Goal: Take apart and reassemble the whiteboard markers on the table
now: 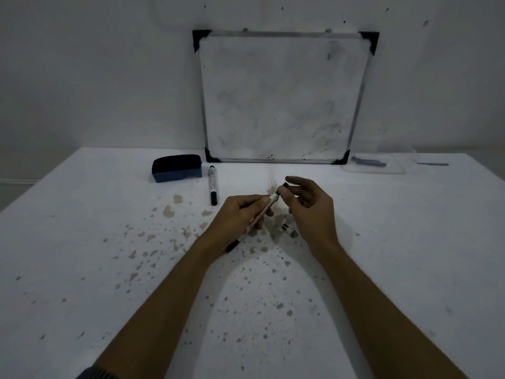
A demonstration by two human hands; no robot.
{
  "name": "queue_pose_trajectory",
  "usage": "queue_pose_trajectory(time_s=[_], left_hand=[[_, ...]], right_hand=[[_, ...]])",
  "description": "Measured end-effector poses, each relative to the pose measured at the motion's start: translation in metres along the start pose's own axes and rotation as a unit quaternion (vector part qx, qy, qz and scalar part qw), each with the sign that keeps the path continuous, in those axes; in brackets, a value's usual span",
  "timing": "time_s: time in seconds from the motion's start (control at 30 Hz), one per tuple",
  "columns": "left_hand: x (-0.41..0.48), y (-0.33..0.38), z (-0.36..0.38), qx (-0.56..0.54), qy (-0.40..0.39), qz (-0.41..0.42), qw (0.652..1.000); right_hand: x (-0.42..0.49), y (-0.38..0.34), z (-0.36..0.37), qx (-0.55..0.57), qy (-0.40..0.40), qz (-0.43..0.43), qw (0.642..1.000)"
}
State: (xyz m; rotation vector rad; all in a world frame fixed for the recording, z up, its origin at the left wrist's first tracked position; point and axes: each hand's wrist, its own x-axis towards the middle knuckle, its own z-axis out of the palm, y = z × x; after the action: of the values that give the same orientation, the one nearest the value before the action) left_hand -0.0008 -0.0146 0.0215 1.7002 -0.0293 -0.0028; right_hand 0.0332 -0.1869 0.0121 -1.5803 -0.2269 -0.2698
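My left hand [241, 214] grips a white whiteboard marker [259, 214] by its barrel, slanted with the black capped end low at the left and the upper end pointing up to the right. My right hand [311, 206] pinches a small black end piece [284, 187] right at that upper end, thumb and forefinger closed on it, the other fingers spread. A second marker [212, 185] with a black cap lies on the table to the upper left. A small black part [285, 227] lies on the table beneath my hands.
A blue and black eraser [177, 168] sits at the back left. A small framed whiteboard [284, 97] leans against the wall. A clear tray [379, 163] with dark pens stands at the back right. The white table [82, 255] is speckled with stains.
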Motion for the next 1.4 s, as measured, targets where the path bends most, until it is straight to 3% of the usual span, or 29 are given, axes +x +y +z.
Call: queue_pose_trajectory(time_s=[0.27, 0.37, 0.5, 0.57, 0.63, 0.73, 0.8, 0.9, 1.0, 1.13, 1.23, 1.4], left_hand=[[0.005, -0.003, -0.008, -0.072, 0.012, -0.017, 0.997], [0.009, -0.010, -0.011, -0.093, 0.017, -0.016, 0.995], [0.013, -0.013, -0.012, -0.121, 0.024, -0.022, 0.992], [0.014, -0.012, -0.011, -0.127, 0.024, -0.020, 0.991], [0.012, -0.012, -0.010, -0.130, 0.022, -0.019, 0.991], [0.010, -0.010, -0.009, -0.120, 0.028, -0.020, 0.992], [0.008, -0.008, -0.009, -0.109, 0.033, -0.019, 0.993], [0.004, -0.004, -0.007, -0.089, 0.032, -0.012, 0.995], [0.000, -0.002, -0.007, -0.081, 0.013, -0.003, 0.997], [-0.006, 0.004, -0.004, -0.061, -0.010, 0.003, 0.998], [-0.008, 0.007, -0.002, -0.034, -0.021, 0.004, 0.999], [-0.009, 0.007, -0.004, -0.007, -0.035, 0.010, 0.999]], right_hand=[[-0.007, -0.002, 0.003, -0.169, -0.064, -0.113, 0.977], [-0.008, -0.010, -0.010, -0.278, -0.117, -0.092, 0.949], [-0.010, -0.010, -0.029, -0.442, -0.225, -0.019, 0.868], [-0.010, -0.009, -0.034, -0.471, -0.256, 0.002, 0.844], [-0.009, -0.011, -0.034, -0.471, -0.262, 0.000, 0.842], [-0.009, -0.014, -0.033, -0.453, -0.249, -0.017, 0.856], [-0.011, -0.015, -0.034, -0.411, -0.215, -0.014, 0.886], [-0.011, -0.014, -0.036, -0.287, -0.132, 0.009, 0.949], [-0.010, -0.012, -0.037, -0.164, -0.084, 0.031, 0.982], [-0.004, -0.009, -0.035, 0.006, -0.096, 0.099, 0.990], [-0.001, -0.010, -0.035, 0.156, -0.075, 0.155, 0.973], [-0.001, -0.009, -0.036, 0.176, -0.079, 0.181, 0.964]])
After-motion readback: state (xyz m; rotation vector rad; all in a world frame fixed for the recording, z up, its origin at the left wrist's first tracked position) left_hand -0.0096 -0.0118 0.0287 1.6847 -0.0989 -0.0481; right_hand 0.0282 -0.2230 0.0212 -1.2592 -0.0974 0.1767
